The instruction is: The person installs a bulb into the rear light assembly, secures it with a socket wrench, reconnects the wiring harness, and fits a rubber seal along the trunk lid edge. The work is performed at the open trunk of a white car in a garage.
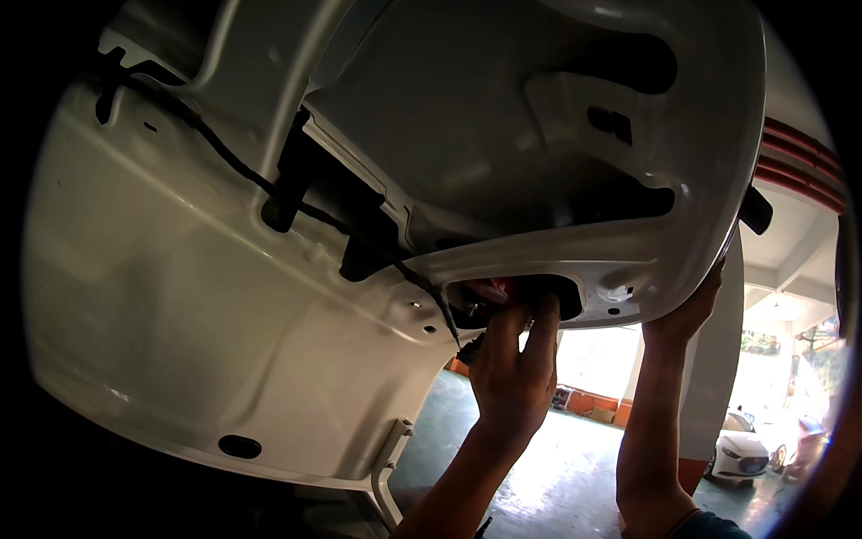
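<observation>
Both bare forearms (648, 418) are stretching upward; the left hand (512, 368) is pointing its fingers (541, 340) up, tips partly hidden, while the right hand (682, 314) is leaning rightward above its near-vertical forearm, partly obscured.

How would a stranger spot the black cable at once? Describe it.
Find the large pale car panel filling the left of the view. Along its upper edge the black cable slants from upper left down toward the left hand. Unlike the dark holes in this panel, it is one long, thin, bending line.
</observation>
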Available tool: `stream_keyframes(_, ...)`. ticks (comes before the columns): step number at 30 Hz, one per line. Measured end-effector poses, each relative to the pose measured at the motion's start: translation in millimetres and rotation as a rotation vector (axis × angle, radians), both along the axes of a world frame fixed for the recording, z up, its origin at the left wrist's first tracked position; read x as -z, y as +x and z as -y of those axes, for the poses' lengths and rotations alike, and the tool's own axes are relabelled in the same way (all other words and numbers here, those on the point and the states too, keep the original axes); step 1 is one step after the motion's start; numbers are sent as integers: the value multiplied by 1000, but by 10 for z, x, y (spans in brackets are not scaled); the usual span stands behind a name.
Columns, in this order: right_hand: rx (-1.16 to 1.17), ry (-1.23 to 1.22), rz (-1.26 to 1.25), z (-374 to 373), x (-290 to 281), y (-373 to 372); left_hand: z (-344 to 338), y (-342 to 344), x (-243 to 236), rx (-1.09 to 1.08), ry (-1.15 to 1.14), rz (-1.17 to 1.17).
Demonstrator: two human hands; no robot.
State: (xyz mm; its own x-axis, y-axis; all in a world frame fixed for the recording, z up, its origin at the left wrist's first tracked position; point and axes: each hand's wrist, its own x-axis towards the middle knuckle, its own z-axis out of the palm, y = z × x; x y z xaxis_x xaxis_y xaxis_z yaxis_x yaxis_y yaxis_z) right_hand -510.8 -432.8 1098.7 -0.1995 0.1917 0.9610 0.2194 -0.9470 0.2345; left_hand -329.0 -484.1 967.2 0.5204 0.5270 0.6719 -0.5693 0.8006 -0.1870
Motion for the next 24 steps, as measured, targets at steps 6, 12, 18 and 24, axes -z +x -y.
stream_keyframes(6,17,1,-39,22,-10,-71,15,-28,0,-46,6,-19)
stream_keyframes(12,-132,24,-47,21,23,-124,17,-49,10,-13,-7,-21)
stream_keyframes(18,60,-68,-2,14,96,-229,10,-57,52,-5,2,21)
stream_keyframes(24,77,-104,-23,105,162,-349,-10,-65,94,3,11,18)
